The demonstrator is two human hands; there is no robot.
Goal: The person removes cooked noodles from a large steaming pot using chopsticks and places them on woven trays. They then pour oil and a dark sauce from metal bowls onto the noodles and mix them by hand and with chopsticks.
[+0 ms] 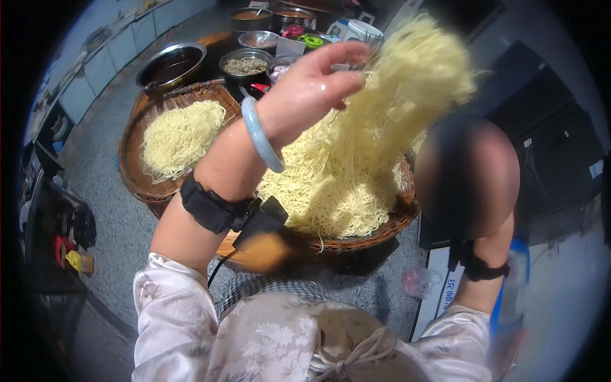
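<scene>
My left hand (312, 86), with a pale blue bangle (261, 136) at the wrist, is raised over a heap of yellow noodles (324, 205). Its fingers curl near the thumb; thin, blurred shapes lie between them, too unclear to name. Just right of it, a loose bundle of noodles (420, 71) is up in the air, motion-blurred, with strands trailing down to the heap. The heap fills a round woven bamboo tray (401, 224). My right hand (496, 172) is at the tray's right side, behind a blurred oval that hides its fingers and anything in them.
A second woven tray (129, 167) at left holds a smaller noodle pile (184, 136). Behind it stands a metal basin (200, 57) of dark liquid. Farther back are a bowl of chopped food (244, 66), several other bowls and a white bucket (365, 29). Dark cabinets (534, 105) stand at right.
</scene>
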